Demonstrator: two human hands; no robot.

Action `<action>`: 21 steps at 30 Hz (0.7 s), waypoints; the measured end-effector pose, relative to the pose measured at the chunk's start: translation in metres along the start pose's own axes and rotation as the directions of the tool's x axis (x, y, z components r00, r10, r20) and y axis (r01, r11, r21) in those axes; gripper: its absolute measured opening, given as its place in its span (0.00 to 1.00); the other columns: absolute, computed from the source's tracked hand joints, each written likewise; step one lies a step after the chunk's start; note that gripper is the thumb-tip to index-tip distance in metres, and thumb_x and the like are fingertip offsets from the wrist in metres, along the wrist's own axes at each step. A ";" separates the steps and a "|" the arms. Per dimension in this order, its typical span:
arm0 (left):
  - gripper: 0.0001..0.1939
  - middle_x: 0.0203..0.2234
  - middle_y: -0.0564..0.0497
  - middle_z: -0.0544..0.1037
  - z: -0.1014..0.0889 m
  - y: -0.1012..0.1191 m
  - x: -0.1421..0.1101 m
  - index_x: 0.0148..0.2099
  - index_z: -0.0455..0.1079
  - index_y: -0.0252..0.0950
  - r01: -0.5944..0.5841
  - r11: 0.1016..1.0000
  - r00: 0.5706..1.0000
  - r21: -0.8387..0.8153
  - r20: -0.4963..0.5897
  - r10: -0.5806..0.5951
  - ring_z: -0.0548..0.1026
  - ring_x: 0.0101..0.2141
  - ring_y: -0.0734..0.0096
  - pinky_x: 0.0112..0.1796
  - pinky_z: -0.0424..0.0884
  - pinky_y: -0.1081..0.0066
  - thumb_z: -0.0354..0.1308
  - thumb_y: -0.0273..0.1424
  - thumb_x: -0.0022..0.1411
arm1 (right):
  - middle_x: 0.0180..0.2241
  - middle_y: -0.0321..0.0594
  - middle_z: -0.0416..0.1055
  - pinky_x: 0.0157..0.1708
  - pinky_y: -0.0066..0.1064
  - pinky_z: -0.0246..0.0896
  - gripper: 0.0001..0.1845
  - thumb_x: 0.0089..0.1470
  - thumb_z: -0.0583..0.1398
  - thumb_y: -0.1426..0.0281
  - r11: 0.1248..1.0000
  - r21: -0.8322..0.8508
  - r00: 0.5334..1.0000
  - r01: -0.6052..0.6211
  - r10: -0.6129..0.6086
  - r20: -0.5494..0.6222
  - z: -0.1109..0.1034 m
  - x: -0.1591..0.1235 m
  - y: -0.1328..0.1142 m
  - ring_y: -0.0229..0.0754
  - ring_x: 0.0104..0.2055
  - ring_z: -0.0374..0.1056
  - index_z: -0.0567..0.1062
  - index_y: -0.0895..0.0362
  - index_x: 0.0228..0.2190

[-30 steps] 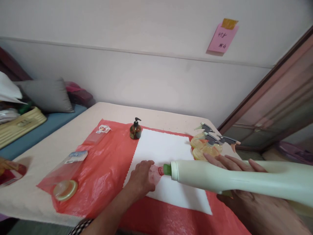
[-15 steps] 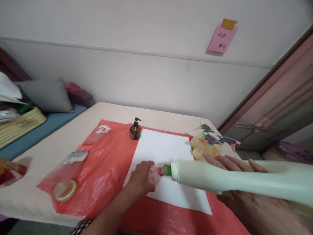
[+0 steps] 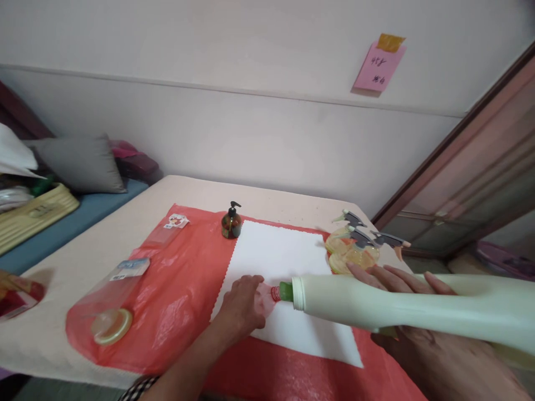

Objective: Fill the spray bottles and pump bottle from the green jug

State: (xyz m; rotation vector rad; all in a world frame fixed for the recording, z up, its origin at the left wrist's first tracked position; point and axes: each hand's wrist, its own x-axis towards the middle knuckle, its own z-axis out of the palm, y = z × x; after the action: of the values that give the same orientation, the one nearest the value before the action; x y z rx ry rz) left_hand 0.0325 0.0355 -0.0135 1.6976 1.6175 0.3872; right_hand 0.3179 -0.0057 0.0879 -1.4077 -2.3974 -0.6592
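Observation:
My left hand (image 3: 242,306) is closed around a small see-through bottle (image 3: 264,298) with a ringed neck, which looks pinkish over the white cloth. A large pale green jug (image 3: 343,301) lies tipped almost level in my right hand (image 3: 418,312), with fingers over its top and the palm beneath. Its threaded mouth points left toward the small bottle. A green piece (image 3: 286,291) bridges the jug's mouth and the bottle's neck; whether it is a funnel or a spout I cannot tell. Below both hands lies the white scallop-edged cloth (image 3: 284,245).
Red plastic sheeting (image 3: 184,278) covers much of the table. A dark pump bottle (image 3: 231,224) stands behind the cloth. Several spray bottles (image 3: 355,256) stand at right. At left are a clear packet (image 3: 131,270), a round lid (image 3: 112,326) and a red package (image 3: 19,292).
Both hands, the jug and the small bottle hold their places. The red sheeting's front left corner has shifted from pointed to rounded.

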 end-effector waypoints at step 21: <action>0.45 0.63 0.43 0.67 -0.003 0.002 -0.002 0.64 0.62 0.38 -0.013 1.000 1.000 -0.007 0.017 0.013 0.63 0.61 0.48 0.57 0.63 0.55 0.60 0.22 0.40 | 0.59 0.52 0.67 0.60 0.68 0.49 0.39 0.59 0.44 0.76 0.983 -0.160 0.992 0.091 -0.075 0.098 -0.005 0.001 0.001 0.67 0.62 0.61 0.47 0.48 0.70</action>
State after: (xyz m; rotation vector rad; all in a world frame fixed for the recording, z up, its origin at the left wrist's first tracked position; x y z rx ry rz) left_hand 0.0318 0.0347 -0.0100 1.7024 1.5918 0.3830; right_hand 0.3181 -0.0068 0.0928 -1.4368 -2.5358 -0.8485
